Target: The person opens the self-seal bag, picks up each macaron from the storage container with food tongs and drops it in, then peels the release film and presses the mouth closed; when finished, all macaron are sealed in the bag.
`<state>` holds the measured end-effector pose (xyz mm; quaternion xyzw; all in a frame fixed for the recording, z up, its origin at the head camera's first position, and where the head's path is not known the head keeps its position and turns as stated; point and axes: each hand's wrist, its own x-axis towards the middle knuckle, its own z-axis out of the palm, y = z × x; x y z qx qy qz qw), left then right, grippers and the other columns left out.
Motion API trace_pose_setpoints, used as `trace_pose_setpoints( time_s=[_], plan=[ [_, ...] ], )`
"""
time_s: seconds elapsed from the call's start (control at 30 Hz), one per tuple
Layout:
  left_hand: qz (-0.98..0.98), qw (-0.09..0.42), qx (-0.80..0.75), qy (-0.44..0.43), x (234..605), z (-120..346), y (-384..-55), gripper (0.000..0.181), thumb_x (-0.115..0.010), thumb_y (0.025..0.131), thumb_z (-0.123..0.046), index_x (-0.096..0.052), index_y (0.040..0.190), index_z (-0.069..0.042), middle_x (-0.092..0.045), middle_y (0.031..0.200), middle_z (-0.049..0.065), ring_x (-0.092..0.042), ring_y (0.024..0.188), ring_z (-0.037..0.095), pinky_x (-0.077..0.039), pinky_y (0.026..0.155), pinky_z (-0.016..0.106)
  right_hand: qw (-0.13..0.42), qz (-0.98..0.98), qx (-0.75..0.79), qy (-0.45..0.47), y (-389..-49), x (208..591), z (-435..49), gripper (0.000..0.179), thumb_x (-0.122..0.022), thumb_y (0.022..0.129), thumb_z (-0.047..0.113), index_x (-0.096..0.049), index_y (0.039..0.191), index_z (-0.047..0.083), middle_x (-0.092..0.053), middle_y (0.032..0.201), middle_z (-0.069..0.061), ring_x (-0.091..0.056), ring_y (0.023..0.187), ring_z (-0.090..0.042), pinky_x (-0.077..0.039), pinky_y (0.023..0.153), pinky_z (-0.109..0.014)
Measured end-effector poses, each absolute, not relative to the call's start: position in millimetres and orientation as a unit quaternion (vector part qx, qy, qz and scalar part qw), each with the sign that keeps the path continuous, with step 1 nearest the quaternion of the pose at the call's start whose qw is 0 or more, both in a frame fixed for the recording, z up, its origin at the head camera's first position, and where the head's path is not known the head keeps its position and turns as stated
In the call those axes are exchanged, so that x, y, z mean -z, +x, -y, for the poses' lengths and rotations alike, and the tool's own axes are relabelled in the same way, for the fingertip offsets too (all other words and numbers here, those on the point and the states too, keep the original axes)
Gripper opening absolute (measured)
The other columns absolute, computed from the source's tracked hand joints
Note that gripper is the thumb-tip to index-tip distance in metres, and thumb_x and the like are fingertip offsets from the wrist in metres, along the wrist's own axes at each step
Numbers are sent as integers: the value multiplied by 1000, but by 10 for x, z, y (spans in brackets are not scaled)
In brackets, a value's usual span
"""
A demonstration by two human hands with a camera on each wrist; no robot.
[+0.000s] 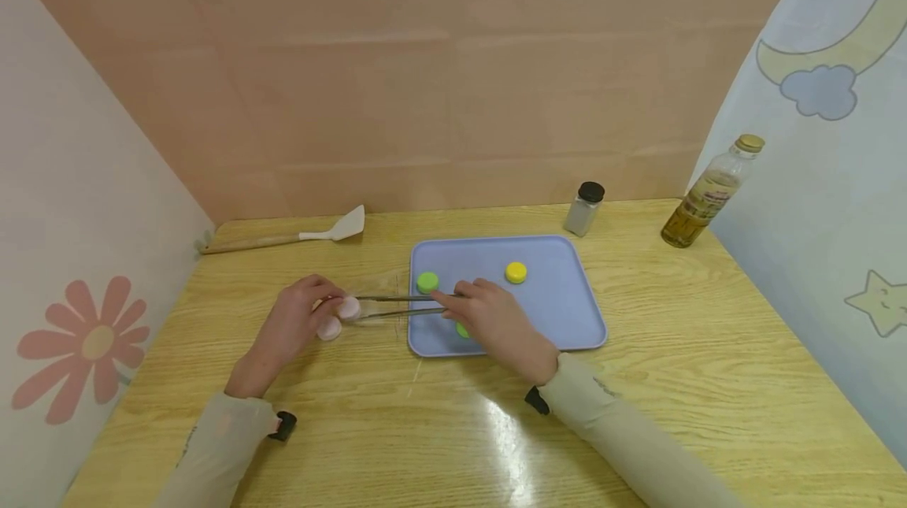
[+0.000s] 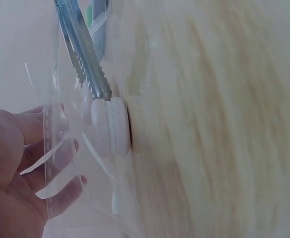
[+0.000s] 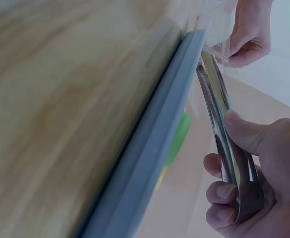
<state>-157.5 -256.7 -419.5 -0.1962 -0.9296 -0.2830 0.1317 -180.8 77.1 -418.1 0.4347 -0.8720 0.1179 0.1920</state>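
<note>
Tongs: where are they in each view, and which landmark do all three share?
Head: tongs just below and left of centre.
Left wrist: tongs at upper left, tips down by a pale macaron.
Right wrist: tongs right of centre, in the right hand.
Shared landmark: the left hand, left of the tongs, at left, and at upper right respectively.

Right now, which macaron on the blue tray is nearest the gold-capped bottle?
The yellow macaron: the two green macarons on the tray sit farther left, one partly hidden by your right hand.

Silver tongs [image 3: 228, 153], pale pink macarons [image 1: 349, 308]
</note>
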Motion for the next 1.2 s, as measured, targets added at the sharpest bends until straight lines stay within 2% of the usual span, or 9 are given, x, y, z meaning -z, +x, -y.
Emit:
trace_pose_setpoints(
  time_s=[0.27,0.8,1.2],
  plan=[
    [925,142,285,-206,4196,2543,-1583,11,-71,92,5,-76,98,-2,-67,100,10,-65,86,26,-55,70,41,213,868,-120,433,-1823,4178,-658,37,-78,92,21,-72,128,17,-63,86,1,-51,69,-15,-47,70,-28],
    [927,138,285,-202,4206,2535,-1582,12,-70,91,7,-76,100,1,-67,101,11,-66,87,25,-56,72,41,214,872,-124,422,-1816,4196,-571,37,-80,90,22,-73,126,20,-63,86,0,-55,71,-16,-49,68,-29],
    [924,137,294,-203,4229,2544,-1577,11,-70,92,5,-76,100,1,-67,100,9,-66,85,23,-57,71,40,197,878,-118,421,-1808,4179,-475,37,-77,92,22,-72,129,20,-63,86,0,-51,68,-16,-48,67,-29]
  ],
)
